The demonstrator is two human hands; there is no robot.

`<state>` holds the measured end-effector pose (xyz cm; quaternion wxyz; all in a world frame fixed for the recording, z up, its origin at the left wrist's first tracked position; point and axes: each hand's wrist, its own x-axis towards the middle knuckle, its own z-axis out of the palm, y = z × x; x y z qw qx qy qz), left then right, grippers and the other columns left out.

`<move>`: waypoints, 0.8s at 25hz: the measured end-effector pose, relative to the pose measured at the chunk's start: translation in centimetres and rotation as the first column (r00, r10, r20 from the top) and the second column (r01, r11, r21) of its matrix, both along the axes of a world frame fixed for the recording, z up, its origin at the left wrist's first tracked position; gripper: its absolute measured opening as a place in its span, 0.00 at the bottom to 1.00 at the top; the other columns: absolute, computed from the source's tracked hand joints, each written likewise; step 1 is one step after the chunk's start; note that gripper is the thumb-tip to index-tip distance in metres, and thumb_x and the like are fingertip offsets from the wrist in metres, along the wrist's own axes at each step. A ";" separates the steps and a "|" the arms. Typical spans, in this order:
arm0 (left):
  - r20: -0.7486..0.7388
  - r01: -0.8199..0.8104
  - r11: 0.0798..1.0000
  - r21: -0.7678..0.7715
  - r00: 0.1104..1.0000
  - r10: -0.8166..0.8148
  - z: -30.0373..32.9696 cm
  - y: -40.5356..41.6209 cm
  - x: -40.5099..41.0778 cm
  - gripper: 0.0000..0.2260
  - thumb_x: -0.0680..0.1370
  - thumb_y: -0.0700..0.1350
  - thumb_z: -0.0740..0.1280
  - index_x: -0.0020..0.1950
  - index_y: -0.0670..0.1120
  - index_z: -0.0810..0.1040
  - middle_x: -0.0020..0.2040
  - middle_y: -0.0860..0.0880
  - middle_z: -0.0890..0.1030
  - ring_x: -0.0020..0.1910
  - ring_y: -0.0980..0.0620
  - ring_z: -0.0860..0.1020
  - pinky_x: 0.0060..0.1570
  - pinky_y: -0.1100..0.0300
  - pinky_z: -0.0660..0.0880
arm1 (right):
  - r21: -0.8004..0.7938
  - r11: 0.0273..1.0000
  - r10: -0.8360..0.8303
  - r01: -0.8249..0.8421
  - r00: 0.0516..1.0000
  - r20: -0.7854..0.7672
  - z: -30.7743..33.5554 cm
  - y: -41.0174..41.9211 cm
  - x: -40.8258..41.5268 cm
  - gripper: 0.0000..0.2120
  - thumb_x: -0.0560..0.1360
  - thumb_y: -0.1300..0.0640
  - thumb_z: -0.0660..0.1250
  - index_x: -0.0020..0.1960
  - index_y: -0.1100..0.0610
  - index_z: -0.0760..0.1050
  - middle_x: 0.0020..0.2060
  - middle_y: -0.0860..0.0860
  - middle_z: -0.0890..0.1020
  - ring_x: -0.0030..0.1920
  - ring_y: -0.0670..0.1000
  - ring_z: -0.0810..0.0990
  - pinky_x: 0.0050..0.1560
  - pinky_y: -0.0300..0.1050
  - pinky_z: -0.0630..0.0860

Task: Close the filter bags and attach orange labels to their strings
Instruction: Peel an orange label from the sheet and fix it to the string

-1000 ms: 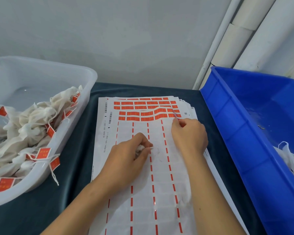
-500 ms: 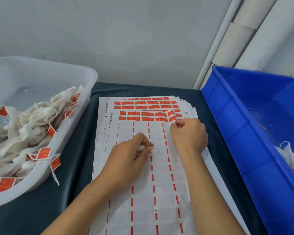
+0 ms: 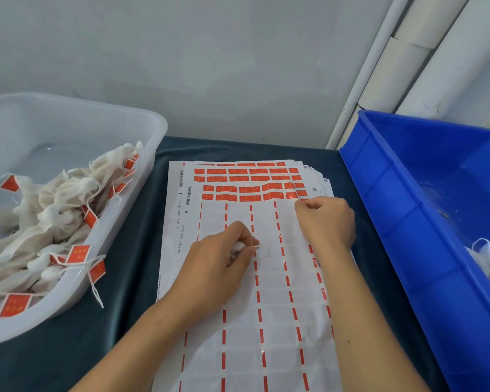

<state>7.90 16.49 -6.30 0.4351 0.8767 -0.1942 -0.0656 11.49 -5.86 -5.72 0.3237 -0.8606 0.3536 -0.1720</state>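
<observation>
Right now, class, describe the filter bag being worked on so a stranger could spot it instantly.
Find the label sheet on the dark cloth between the two tubs. The filter bag is the small white wad gripped in the left hand, apart from those heaped in the clear tub.

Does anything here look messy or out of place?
Mostly tidy. One string from the finished bags trails over the rim of the clear tub onto the cloth, and the nearest rows of orange labels look rippled rather than flat.

My one view: head-worn wide-angle camera, looking forward and down, close over the dark green cloth-covered table (image 3: 125, 278), grey wall across frame top.
</observation>
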 end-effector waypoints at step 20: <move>0.008 0.000 1.000 0.011 1.000 0.000 -0.4 0.0 0.3 0.01 0.84 0.54 0.64 0.54 0.62 0.74 0.57 0.66 0.81 0.51 0.61 0.81 0.49 0.72 0.74 | 0.189 0.982 0.020 -0.007 0.998 -0.067 0.4 -2.0 0.6 0.10 0.70 0.42 0.80 0.41 0.45 0.82 0.35 0.37 0.79 0.36 0.45 0.79 0.31 0.37 0.65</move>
